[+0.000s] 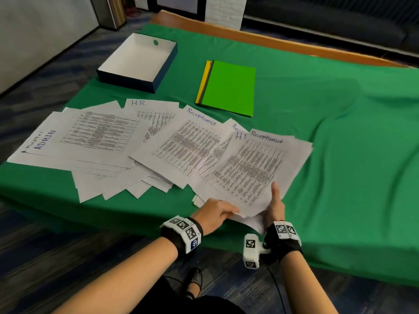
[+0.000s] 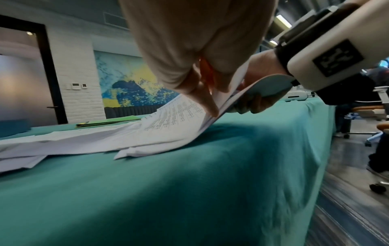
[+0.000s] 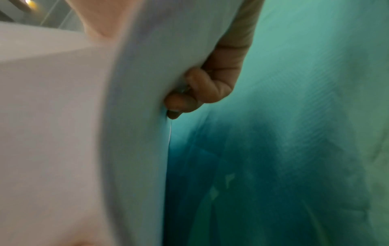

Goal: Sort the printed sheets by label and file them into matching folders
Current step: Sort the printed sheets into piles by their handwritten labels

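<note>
Printed sheets (image 1: 181, 146) lie fanned across the green cloth, hand-labelled ADMIN, H.R. and Receptionist. A stack of folders (image 1: 229, 87), green on top with a yellow one beneath, lies behind them. My right hand (image 1: 273, 200) holds the near edge of the right-hand sheets, whose top sheet reads Receptionist (image 1: 251, 168). Its thumb lies on top and its fingers (image 3: 206, 89) curl underneath. My left hand (image 1: 231, 211) pinches the same raised near edge from the left. In the left wrist view its fingertips (image 2: 209, 104) press on the lifted sheets (image 2: 179, 113).
A shallow open box (image 1: 138, 62), white inside and dark outside, stands at the back left. The table (image 1: 340, 155) is draped in wrinkled green cloth, with its near edge just under my wrists. Office chairs (image 2: 362, 119) stand on the floor to the right.
</note>
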### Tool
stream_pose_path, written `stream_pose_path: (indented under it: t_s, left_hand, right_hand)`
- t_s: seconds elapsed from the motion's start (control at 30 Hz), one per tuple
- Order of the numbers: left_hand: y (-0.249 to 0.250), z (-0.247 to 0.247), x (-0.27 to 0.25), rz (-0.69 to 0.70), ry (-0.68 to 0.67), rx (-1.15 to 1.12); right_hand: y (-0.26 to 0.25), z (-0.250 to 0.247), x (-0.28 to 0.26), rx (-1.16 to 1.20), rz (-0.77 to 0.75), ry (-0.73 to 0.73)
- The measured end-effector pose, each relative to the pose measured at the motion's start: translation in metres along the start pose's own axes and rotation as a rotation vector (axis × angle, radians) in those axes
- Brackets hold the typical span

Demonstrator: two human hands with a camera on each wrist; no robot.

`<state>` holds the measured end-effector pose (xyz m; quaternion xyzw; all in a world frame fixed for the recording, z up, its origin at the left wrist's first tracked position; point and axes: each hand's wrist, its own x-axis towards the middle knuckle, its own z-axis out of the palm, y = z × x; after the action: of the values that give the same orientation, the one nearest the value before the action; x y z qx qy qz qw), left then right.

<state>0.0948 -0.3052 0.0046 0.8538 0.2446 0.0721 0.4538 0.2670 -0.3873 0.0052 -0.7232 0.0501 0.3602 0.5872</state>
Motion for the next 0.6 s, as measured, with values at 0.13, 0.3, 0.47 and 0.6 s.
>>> stream_pose_path:
  t_s: [0.13, 0.3, 0.47, 0.6]
  left_hand:
    - [-0.008, -0.001, -0.004, -0.053, -0.076, -0.077]
    - [-0.034, -0.028, -0.004, -0.161, 0.142, -0.15]
    - [-0.075, -0.063, -0.004, -0.376, 0.347, 0.267]
    - [-0.095, -0.073, -0.006, -0.599, 0.215, 0.434]
  right_hand:
    - [-0.001, -0.004, -0.003, -0.172, -0.078, 0.014]
    - [-0.003, -0.017, 0.006, -0.248, -0.079, 0.04]
    - [-0.01, -0.023, 0.013, -0.37, -0.155, 0.148]
    - [-0.01, -0.022, 0.014, -0.448, -0.069, 0.184]
